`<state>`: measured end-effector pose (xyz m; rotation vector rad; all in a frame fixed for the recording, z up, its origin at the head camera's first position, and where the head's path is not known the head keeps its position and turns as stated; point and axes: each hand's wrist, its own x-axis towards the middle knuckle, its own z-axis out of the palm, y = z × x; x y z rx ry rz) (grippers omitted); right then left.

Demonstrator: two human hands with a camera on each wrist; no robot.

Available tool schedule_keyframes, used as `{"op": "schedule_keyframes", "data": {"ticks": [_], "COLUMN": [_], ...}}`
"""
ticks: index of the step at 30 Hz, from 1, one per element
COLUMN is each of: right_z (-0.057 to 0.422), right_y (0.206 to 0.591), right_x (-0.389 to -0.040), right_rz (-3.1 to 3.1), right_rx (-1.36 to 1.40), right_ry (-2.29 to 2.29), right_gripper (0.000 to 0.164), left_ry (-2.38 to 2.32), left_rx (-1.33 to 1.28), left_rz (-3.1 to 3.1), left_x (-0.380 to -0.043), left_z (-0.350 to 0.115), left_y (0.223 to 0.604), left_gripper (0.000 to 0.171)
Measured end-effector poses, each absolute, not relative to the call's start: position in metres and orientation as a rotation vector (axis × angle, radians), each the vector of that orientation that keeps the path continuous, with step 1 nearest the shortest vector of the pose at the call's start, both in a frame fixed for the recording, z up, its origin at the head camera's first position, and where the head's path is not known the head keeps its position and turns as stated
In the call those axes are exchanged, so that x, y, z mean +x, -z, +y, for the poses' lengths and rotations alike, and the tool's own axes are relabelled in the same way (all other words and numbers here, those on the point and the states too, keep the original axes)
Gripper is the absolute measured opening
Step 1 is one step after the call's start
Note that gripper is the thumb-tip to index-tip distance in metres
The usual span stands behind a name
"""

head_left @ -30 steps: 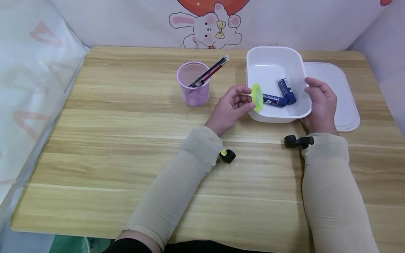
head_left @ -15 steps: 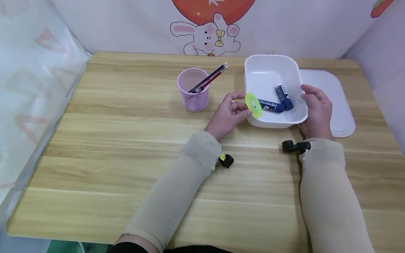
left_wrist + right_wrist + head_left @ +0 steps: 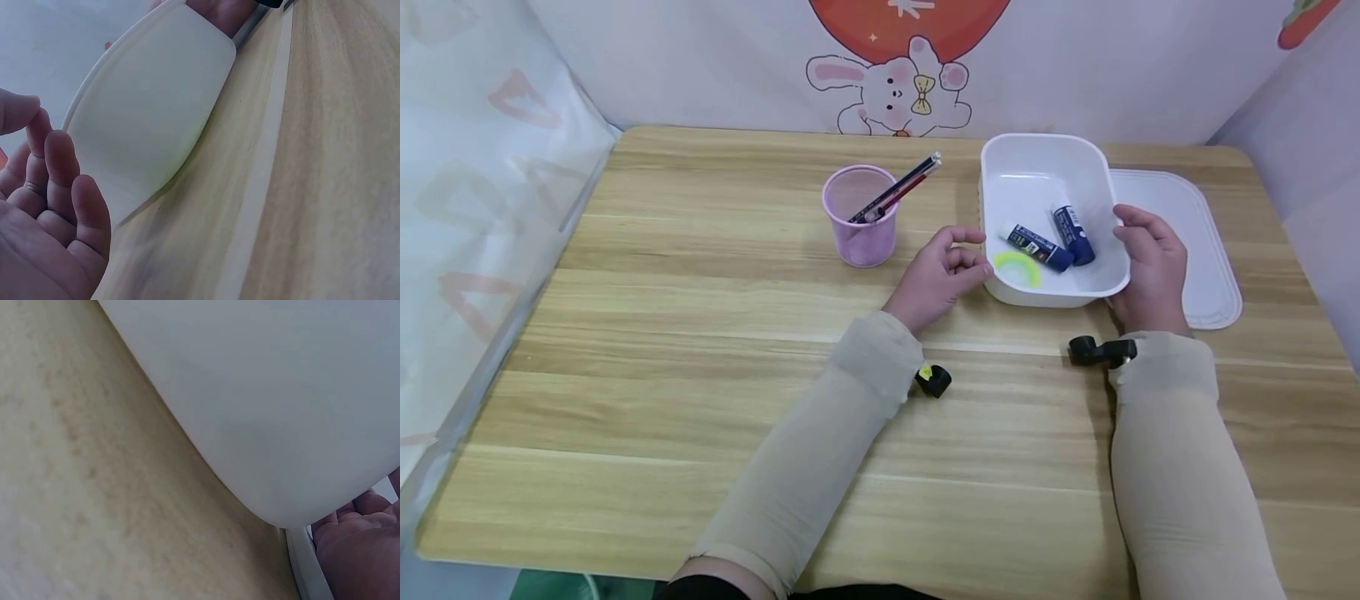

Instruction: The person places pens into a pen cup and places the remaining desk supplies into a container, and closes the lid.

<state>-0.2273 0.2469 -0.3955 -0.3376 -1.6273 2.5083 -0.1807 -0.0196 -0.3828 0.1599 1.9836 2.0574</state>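
Note:
A white plastic box (image 3: 1052, 287) stands at the right of the table. Its right wall is held by my right hand (image 3: 1152, 267), fingers at the rim; in the right wrist view part of this hand (image 3: 359, 550) shows beside the box wall. Inside lie two dark blue glue sticks (image 3: 1037, 247) and a bright yellow-green ring (image 3: 1028, 268) like a tape roll, partly hidden by the front wall. My left hand (image 3: 936, 275) is at the box's front left corner, fingers loosely bent and holding nothing. The left wrist view shows its fingers (image 3: 61, 159) beside the outer wall.
Left of the box stands a pink cup (image 3: 863, 242) with a few pencils (image 3: 902, 187) leaning in it. A white lid (image 3: 1213, 275) lies on the table (image 3: 700, 375) behind my right hand. A patterned wall sheet (image 3: 700, 67) borders the far edge.
The yellow-green ring has left my left hand's fingers and now lies in the box. One glue stick has turned slightly. My right hand keeps its place at the box.

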Motion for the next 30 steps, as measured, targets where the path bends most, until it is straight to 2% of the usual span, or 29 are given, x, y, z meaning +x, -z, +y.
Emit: {"op": "schedule_keyframes", "data": {"ticks": [13, 30], "right_z": [0.2473, 0.2544], "right_y": [0.3967, 0.3893], "right_x": [-0.2275, -0.2268], "right_rz": [-1.611, -1.677], "right_rx": [-0.326, -0.406], "right_ry": [-2.509, -2.446], "right_gripper": [0.026, 0.027], "left_ry": [-2.110, -2.160], "left_rx": [0.218, 0.207], "left_rz": [2.091, 2.132], "left_x": [-0.1822, -0.1807], "left_z": [-0.0267, -0.0285], "left_y": [0.3784, 0.3739], "left_gripper": [0.026, 0.027]}}
